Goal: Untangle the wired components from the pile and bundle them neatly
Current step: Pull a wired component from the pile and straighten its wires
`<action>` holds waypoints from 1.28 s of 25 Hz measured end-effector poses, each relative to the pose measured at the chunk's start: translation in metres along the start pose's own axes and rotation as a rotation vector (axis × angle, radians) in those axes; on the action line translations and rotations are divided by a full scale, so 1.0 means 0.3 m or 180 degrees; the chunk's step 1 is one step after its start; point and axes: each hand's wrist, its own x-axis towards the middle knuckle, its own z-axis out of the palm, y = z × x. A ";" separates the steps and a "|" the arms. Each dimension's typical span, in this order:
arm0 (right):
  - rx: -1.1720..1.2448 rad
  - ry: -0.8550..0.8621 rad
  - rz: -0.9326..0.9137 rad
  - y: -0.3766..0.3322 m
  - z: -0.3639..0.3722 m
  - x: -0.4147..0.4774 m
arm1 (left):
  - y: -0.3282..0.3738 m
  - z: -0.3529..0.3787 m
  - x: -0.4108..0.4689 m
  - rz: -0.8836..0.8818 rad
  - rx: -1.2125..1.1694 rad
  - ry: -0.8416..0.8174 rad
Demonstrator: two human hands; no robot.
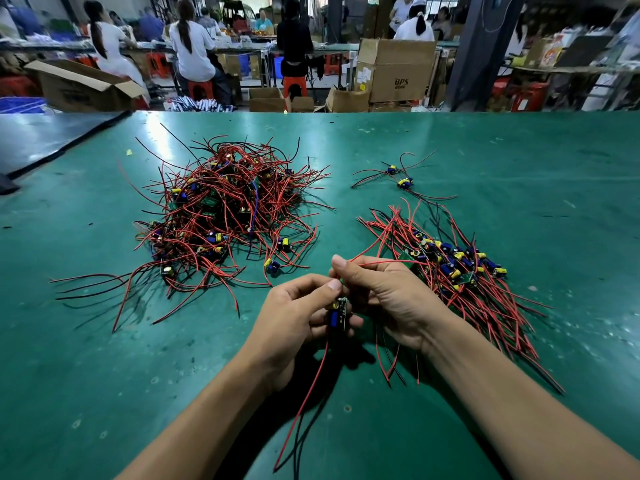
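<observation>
Wide green rubber-topped table (519, 161) fills the frame. Left of centre sprawls the tangled heap of red and black wired boards (225, 209). To its right lies the combed-out row of boards (460, 271). At low centre, the left hand (294, 317) pinches a small green circuit board (338, 315), and the right hand (384, 299) pinches its thin red lead (374, 260). That lead arcs over the tidy row, so a snag could drag it askew, and a hard tug might strain the solder joint.

bright overhead glare, curved blurry edges
</observation>
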 end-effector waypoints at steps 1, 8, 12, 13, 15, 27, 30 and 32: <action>0.0006 0.0024 0.0032 -0.003 -0.001 -0.001 | 0.000 0.002 -0.001 -0.0016 -0.0020 -0.0048; -0.0630 0.0311 0.0320 -0.031 -0.020 -0.018 | -0.012 -0.003 0.000 0.0434 0.1269 -0.0033; -0.1193 0.0397 0.0323 -0.026 -0.035 -0.018 | -0.018 0.000 -0.004 0.0631 0.1973 0.0026; -0.1192 0.0373 0.0286 -0.025 -0.038 -0.018 | -0.017 0.001 -0.004 0.0546 0.1806 0.0053; -0.1172 0.0224 0.0121 -0.026 -0.045 -0.016 | -0.010 0.001 -0.005 0.0287 0.1227 0.0079; -0.0061 0.0148 0.0208 -0.027 -0.055 0.004 | 0.014 -0.013 -0.012 0.0044 0.0767 -0.0408; 0.0299 0.0425 0.0315 -0.035 -0.056 0.015 | 0.016 -0.018 -0.011 0.0309 0.1244 -0.0450; 0.0527 0.0565 0.0442 -0.040 -0.051 0.018 | 0.015 -0.022 -0.010 0.0464 0.1569 -0.0389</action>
